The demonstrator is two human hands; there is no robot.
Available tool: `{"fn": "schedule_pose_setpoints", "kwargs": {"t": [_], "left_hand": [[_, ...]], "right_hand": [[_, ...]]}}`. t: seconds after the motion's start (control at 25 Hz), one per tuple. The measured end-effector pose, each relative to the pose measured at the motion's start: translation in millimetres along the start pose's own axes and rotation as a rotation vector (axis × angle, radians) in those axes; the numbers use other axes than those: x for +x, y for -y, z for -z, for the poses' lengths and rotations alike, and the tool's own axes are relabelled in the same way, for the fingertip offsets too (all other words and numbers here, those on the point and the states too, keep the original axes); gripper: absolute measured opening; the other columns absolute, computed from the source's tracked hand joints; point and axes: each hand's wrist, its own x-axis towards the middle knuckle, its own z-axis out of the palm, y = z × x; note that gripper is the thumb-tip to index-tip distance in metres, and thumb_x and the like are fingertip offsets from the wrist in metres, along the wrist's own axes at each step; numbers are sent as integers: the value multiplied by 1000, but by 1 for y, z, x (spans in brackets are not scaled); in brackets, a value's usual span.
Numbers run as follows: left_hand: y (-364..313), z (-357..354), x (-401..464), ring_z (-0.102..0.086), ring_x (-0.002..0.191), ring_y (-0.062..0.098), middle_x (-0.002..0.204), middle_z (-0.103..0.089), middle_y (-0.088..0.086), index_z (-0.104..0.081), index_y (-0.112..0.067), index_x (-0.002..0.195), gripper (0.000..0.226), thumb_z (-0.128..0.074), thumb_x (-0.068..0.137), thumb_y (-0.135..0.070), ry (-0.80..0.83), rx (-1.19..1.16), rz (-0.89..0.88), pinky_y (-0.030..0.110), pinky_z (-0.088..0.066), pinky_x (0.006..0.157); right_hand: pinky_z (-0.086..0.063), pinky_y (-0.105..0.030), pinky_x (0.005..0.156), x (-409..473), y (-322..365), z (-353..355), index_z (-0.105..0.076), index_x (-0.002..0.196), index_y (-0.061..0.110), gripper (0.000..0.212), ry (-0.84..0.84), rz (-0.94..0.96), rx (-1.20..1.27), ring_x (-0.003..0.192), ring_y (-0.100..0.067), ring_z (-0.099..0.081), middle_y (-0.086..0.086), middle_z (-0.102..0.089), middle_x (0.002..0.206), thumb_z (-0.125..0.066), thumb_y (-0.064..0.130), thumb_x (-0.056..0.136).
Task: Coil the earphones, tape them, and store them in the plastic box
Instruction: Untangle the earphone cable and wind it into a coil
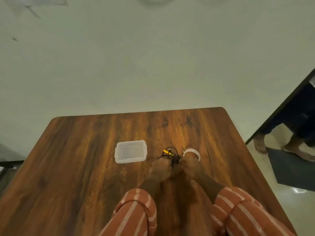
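Two striped sleeves [134,212] fill the near edge of the view, and from them both hands reach forward to meet over the middle of the desk [76,159]. The left hand [159,169] and right hand [188,167] are closed together around the black earphones [171,155], whose loops and a yellow piece stick out just beyond the fingers; how tight each grip is on the cord I cannot tell, because the frame is blurred. The bundle sits low over the wood, between the plastic box [130,151] on the left and the roll of tape [191,153] just beside the right hand.

The coil looks loose and uneven. If one hand lets go to fetch the tape, the springy cord could unwind, since only the other hand's pinch would keep the loops together. A stray loop might also snag on the yellow piece and tangle. The box appears to have its lid on, so it would need opening, probably one-handed, which could slacken an untaped bundle.
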Motion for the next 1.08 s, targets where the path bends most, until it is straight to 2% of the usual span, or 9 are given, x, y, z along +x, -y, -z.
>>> {"fn": "schedule_pose_setpoints", "kwargs": {"t": [0.16,0.28,0.36,0.52,0.68,0.76,0.84,0.96,1.08], "left_hand": [[-7,-37,-5,-48,129,29,140,-51,8,-48,-15,137,56,-59,84,-29,48,85,43,44,-32,114],[-2,-47,0,-43,135,30,147,-46,8,-38,-16,145,61,-56,88,-18,53,145,85,45,-26,117],[3,-45,2,-50,128,31,139,-53,10,-40,-16,142,51,-50,92,-21,30,153,84,43,-32,113],[10,-24,-6,-63,104,28,112,-69,9,-64,-14,114,32,-43,95,-28,-49,187,-20,39,-44,101],[6,33,6,-69,81,19,89,-75,2,-74,-17,95,25,-50,91,-23,-175,-203,-65,34,-54,73],[-9,85,13,-68,79,6,88,-75,-6,-76,-19,91,24,-53,88,-16,-238,-346,-171,26,-54,74],[-26,139,14,-65,74,-1,83,-74,-8,-75,-17,90,21,-57,85,-8,-317,-436,-239,16,-50,72],[-36,214,12,-55,54,8,62,-64,5,-71,-15,98,22,-63,80,-5,-367,-568,-205,21,-46,61],[-18,263,-4,-45,47,5,51,-54,-7,-74,-14,95,14,-69,83,-13,-225,-451,-250,22,-39,59]], "right_hand": [[-49,-32,87,-8,-11,-15,-68,118,22,45,123,146,-121,112,-21,-63,3,-67,119,-54,5,79],[-49,-34,80,-3,-17,-19,-69,114,14,33,-11,63,-132,106,-30,-66,-9,-71,115,-52,10,87],[-51,-34,74,-3,-18,-15,-73,102,19,29,-109,-61,-47,96,-29,-69,-7,-75,103,-49,14,85],[-52,-35,80,-1,-22,-10,-77,94,23,34,-130,-37,5,99,-25,-66,-1,-73,103,-51,9,78],[-43,-36,74,9,17,17,-66,66,26,14,-164,39,232,84,-16,-57,12,-59,78,-55,27,74],[-45,-36,69,11,64,49,-65,74,26,13,-55,110,605,74,-14,-57,10,-59,72,-53,29,76],[-52,-32,78,4,111,89,-67,96,21,18,93,200,863,82,-12,-64,11,-67,80,-52,20,85],[-54,-35,75,0,152,144,-67,88,8,20,164,246,871,72,-22,-63,-2,-66,65,-50,14,98],[-52,-27,60,-7,173,191,-68,81,10,28,82,330,827,53,-20,-48,-1,-48,50,-51,21,101]]}}
